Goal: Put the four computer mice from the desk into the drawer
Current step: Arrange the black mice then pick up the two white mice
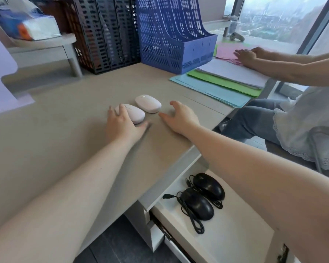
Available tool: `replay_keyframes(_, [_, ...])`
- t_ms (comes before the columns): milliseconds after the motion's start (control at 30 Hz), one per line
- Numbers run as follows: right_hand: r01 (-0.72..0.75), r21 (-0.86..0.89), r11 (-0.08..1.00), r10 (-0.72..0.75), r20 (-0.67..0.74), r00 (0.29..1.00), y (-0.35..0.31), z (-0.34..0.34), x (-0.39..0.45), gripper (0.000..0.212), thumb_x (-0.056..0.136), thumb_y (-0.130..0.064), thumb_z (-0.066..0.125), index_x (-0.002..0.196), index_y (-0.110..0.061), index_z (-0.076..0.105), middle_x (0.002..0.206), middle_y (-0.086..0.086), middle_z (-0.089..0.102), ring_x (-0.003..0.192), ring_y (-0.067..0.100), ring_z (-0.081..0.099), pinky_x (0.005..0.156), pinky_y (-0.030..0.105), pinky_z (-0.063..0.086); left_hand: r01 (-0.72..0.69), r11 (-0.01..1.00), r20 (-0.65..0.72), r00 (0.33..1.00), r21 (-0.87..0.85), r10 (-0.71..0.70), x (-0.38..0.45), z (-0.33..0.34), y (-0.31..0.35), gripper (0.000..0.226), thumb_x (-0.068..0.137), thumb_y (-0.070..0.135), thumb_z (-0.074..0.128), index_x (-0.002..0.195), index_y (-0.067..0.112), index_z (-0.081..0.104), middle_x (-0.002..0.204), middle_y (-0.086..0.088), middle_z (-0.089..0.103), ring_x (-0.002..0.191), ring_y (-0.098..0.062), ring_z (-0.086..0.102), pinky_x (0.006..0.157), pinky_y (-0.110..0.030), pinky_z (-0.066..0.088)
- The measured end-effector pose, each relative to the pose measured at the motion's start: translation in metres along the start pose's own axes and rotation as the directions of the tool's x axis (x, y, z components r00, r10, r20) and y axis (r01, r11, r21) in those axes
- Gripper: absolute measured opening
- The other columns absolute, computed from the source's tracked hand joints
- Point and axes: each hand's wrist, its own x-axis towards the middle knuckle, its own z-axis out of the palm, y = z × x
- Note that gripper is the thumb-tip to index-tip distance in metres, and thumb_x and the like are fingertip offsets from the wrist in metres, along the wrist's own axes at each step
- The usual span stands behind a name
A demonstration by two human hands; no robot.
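Two white wireless mice lie on the grey desk (pixel 65 141). My left hand (pixel 122 124) rests over the nearer white mouse (pixel 135 113), fingers spread around its left side, not clearly closed on it. The farther white mouse (pixel 148 103) lies free just beyond. My right hand (pixel 180 116) hovers open right of it, fingers apart, holding nothing. Below the desk edge the white drawer (pixel 235 224) is pulled out. In it lie two black wired mice, one (pixel 209 186) behind the other (pixel 198 205), with their cables beside them.
A blue file rack (pixel 177 35) and dark file racks (pixel 103 35) stand at the back. Stacked coloured paper (pixel 217 86) lies at the right, where another person's hands (pixel 247 56) rest on papers. A tissue pack (pixel 27 25) sits on a small shelf at left.
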Motion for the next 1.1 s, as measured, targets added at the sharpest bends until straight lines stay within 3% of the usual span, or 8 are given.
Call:
replay_keyframes(200, [0.087,0.015,0.996,-0.087,-0.026,0.996,-0.025,0.029,0.03,0.047,0.082,-0.053,0.055,0.113,-0.018,0.056,0.117,0.007,0.065,0.11,0.032,0.058,0.08,0.037,0.046,0.012,0.998,0.044,0.999,-0.057,-0.009,0.017,0.005,-0.001,0.105,0.071,0.064,0.064,0.147,0.01,0.014,0.158,-0.017,0.01,0.147,-0.025,0.009,0.116,-0.039,0.02])
replay_keyframes(367, [0.096,0.008,0.995,-0.095,-0.043,0.995,-0.031,0.036,0.043,0.04,0.083,-0.048,0.055,0.107,-0.017,0.057,0.111,0.007,0.065,0.104,0.031,0.059,0.07,0.03,0.035,-0.012,0.998,-0.013,1.0,-0.069,0.011,0.02,0.006,-0.001,0.096,0.067,0.061,0.068,0.136,0.006,0.032,0.137,-0.014,0.04,0.128,-0.03,0.039,0.102,-0.039,0.037])
replay_keyframes(567, [0.05,0.044,0.998,-0.047,-0.069,0.996,-0.026,0.03,0.027,0.032,0.079,-0.045,0.057,0.093,-0.015,0.058,0.101,0.007,0.068,0.097,0.031,0.061,0.066,0.03,0.035,-0.023,0.999,-0.023,0.999,-0.038,0.022,0.003,-0.004,0.007,0.104,0.059,0.065,0.071,0.137,0.007,0.033,0.132,-0.014,0.046,0.124,-0.031,0.04,0.101,-0.036,0.034])
replay_keyframes(633, [0.05,0.059,0.997,-0.047,-0.058,0.997,-0.023,0.028,0.018,0.034,0.08,-0.045,0.058,0.097,-0.015,0.06,0.106,0.008,0.068,0.101,0.032,0.061,0.069,0.032,0.04,-0.016,1.0,-0.019,1.0,-0.023,0.015,-0.004,-0.005,0.007,0.103,0.058,0.066,0.071,0.134,0.006,0.037,0.13,-0.015,0.048,0.122,-0.031,0.042,0.101,-0.036,0.035])
replay_keyframes(767, [0.02,0.09,0.996,-0.016,-0.04,0.999,-0.013,0.008,-0.017,0.045,0.085,-0.041,0.056,0.118,-0.011,0.059,0.12,0.008,0.065,0.113,0.031,0.058,0.089,0.038,0.047,-0.053,0.999,-0.003,0.999,-0.007,0.053,-0.039,-0.007,0.02,0.093,0.053,0.068,0.073,0.119,0.007,0.048,0.121,-0.013,0.053,0.114,-0.031,0.047,0.094,-0.036,0.039])
replay_keyframes(900, [0.009,0.122,0.993,-0.003,-0.049,0.999,-0.001,-0.007,-0.055,0.038,0.084,-0.039,0.057,0.11,-0.011,0.06,0.111,0.008,0.067,0.105,0.032,0.06,0.076,0.035,0.046,-0.045,0.999,0.013,0.999,-0.021,0.045,-0.074,-0.01,0.034,0.087,0.052,0.066,0.073,0.113,0.009,0.049,0.119,-0.011,0.052,0.112,-0.03,0.049,0.092,-0.037,0.04])
replay_keyframes(1100, [-0.05,0.332,0.942,0.095,-0.121,0.988,0.033,-0.025,-0.132,0.047,0.087,-0.027,0.063,0.128,-0.007,0.053,0.13,0.008,0.058,0.119,0.026,0.052,0.091,0.03,0.039,-0.084,0.995,-0.003,0.996,-0.045,0.084,-0.135,-0.008,0.059,0.104,0.053,0.061,0.078,0.133,0.005,0.039,0.128,-0.012,0.047,0.12,-0.031,0.043,0.099,-0.037,0.037])
